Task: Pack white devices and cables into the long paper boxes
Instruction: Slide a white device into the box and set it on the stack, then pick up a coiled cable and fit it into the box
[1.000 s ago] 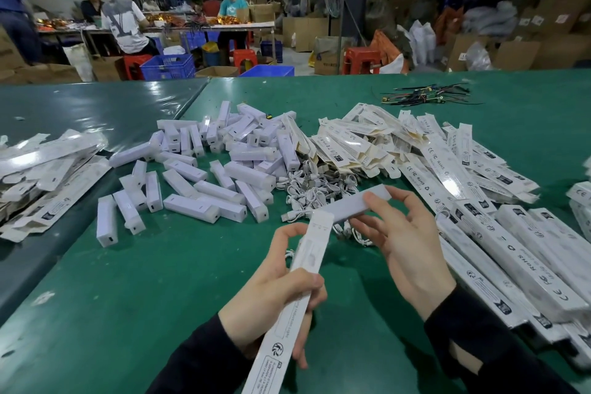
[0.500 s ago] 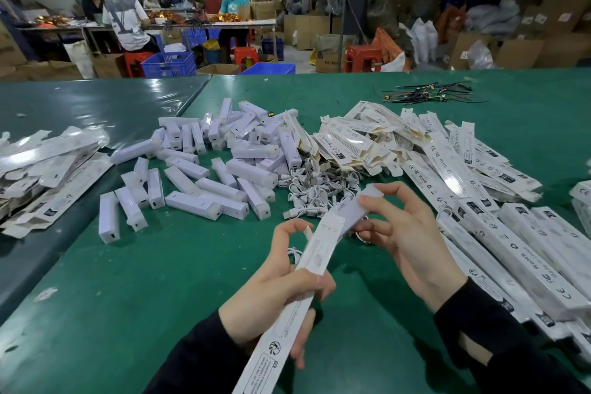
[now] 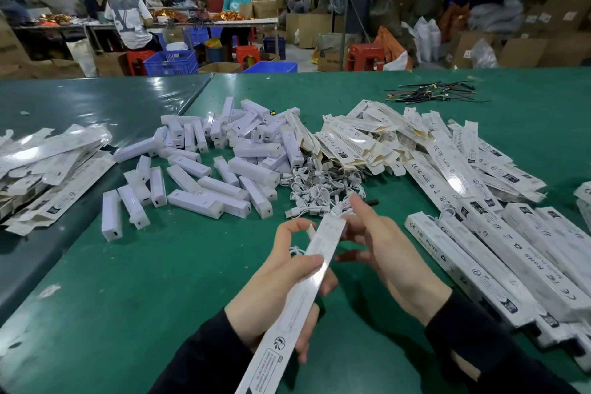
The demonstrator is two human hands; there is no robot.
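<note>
My left hand (image 3: 271, 297) grips a long white paper box (image 3: 316, 265) that slants from the bottom centre up to its open end. My right hand (image 3: 393, 253) is at that open end, its index finger stretched out and pressing on the mouth of the box. No white device shows outside the box. Loose white devices (image 3: 224, 169) lie in a heap beyond my hands, with a tangle of short white cables (image 3: 319, 189) just past the box's tip.
Flat unfilled boxes (image 3: 367, 141) are piled at centre right. More long boxes (image 3: 495, 259) lie in rows on the right, and another stack (image 3: 48, 163) on the left. Dark wire ties (image 3: 428, 94) sit far right on the green table (image 3: 128, 297). People work at tables behind.
My right hand slid the white device it held into the box's open end; the device is now out of sight inside, and the index finger presses at the mouth.
</note>
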